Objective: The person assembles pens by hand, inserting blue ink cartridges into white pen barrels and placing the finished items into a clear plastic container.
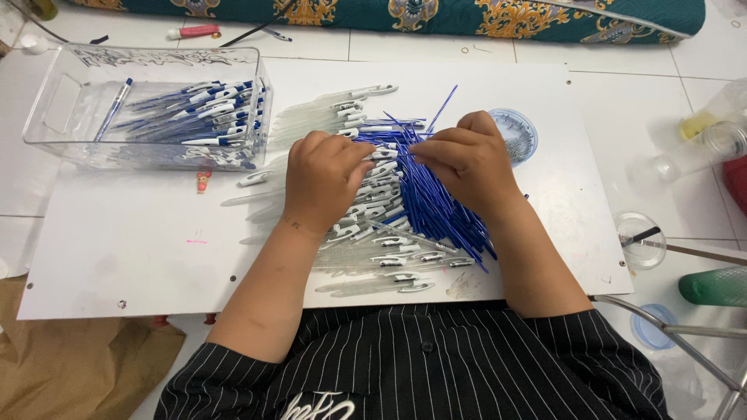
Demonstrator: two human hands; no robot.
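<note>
On a white board (140,249) lies a heap of clear pen barrels (389,257) with white clips, and beside it a pile of thin blue refills (436,210). My left hand (323,179) rests on the barrels, fingers curled around one of them. My right hand (467,159) sits over the refills and pinches a blue refill near the left hand's fingertips. Both hands meet at the middle of the piles.
A clear plastic bin (58,117) with several assembled blue-and-white pens stands at the back left. A small round lid (525,128) lies behind my right hand. Clear cups (642,241) and a green bottle (712,286) sit at the right. A patterned cloth (436,15) runs along the far edge.
</note>
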